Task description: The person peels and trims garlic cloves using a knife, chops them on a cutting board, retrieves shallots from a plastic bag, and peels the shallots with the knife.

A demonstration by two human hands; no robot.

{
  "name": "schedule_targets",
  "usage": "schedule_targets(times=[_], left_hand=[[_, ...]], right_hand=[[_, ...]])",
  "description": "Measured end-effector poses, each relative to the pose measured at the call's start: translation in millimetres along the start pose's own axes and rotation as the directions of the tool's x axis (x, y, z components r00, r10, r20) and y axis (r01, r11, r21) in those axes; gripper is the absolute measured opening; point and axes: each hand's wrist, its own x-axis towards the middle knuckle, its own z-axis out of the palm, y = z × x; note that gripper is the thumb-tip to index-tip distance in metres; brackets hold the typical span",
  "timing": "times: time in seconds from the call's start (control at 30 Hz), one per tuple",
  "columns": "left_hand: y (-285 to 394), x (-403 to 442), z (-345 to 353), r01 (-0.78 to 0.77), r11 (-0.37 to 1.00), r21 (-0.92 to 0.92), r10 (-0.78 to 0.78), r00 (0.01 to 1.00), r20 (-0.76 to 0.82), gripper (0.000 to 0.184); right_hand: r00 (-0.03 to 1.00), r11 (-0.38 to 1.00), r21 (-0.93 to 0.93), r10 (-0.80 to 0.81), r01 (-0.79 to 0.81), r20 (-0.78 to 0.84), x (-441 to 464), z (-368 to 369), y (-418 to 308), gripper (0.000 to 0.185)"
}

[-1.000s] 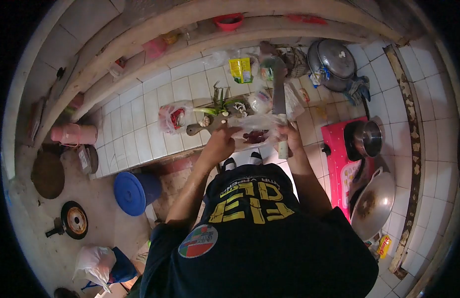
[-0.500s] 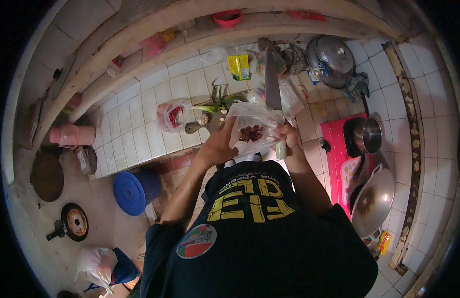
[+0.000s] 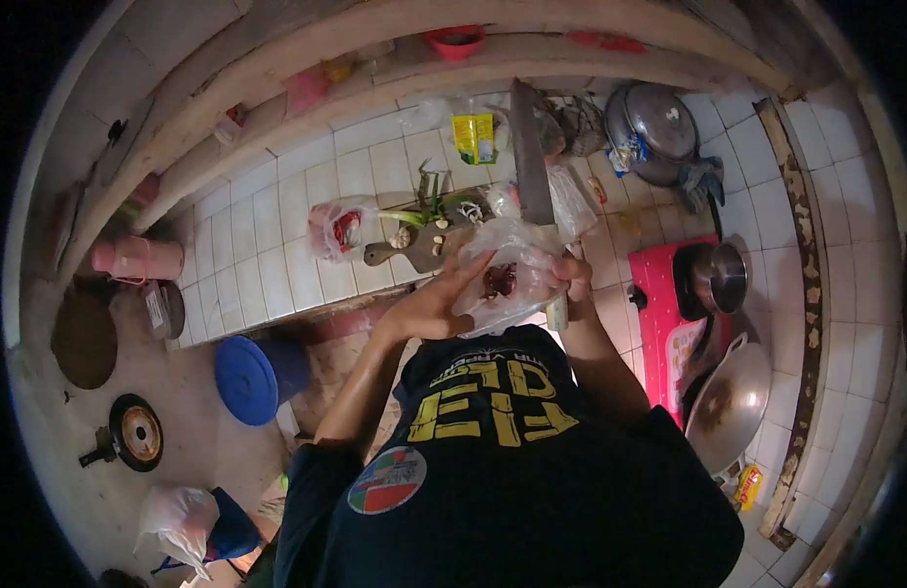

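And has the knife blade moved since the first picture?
Yes: the knife blade has swung toward the left of the view, closer to the yellow packet.

Both arms reach forward from the torso and converge on the bag (image 3: 517,243), the left arm (image 3: 358,387) slanting in from its left and the right arm (image 3: 607,367) from its right, both bent. The left hand (image 3: 429,308) lies at the bag's left side, fingers extended along it and thumb spread well apart below. The right hand (image 3: 576,276) is curled at the bag's right edge, fingers bent and gripping.
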Motion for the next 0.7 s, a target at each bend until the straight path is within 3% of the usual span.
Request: schedule_targets(times=[0.03,0.07,0.13,0.27,0.33,0.37,0.43,0.57,0.7], left_hand=[[-5,0,3,-0.028,0.983,-0.183,0.036,0.999,0.035,0.093],[-12,0,9,-0.026,0.983,-0.183,0.033,0.999,0.033,0.093],[-16,10,21,0.096,0.808,-0.582,-0.122,0.993,-0.006,0.094],[-7,17,32,0.168,0.809,-0.563,-0.226,0.974,-0.034,0.094],[-16,22,39,-0.135,0.919,-0.370,0.043,0.968,-0.248,0.092],[-21,21,40,-0.135,0.919,-0.370,0.043,0.968,-0.247,0.092],[-6,19,27,0.054,0.942,-0.331,-0.108,0.983,-0.148,0.092],[-12,12,26,0.094,0.947,-0.309,-0.140,0.982,-0.130,0.096],[15,6,15,0.170,0.975,-0.146,-0.192,0.969,-0.156,0.096]], right_hand=[[0.995,0.997,0.070,0.034,-0.040,0.090,2,6,-1,0.044],[0.982,0.987,0.139,0.060,-0.085,0.179,3,10,-1,0.045],[0.981,0.983,0.163,0.056,-0.087,0.185,4,5,1,0.046],[0.994,0.978,0.196,0.049,-0.067,0.095,1,14,-1,0.049],[0.997,0.981,0.186,0.035,-0.048,0.072,-4,0,-2,0.050],[0.999,0.984,0.177,0.024,-0.032,0.049,-6,-7,-1,0.051],[1.000,0.991,0.134,0.005,-0.008,0.016,-9,0,-2,0.050],[1.000,0.997,0.081,0.013,-0.012,-0.014,-17,-7,-3,0.049],[0.998,0.998,0.039,0.041,-0.040,-0.039,-25,-23,-4,0.048]])
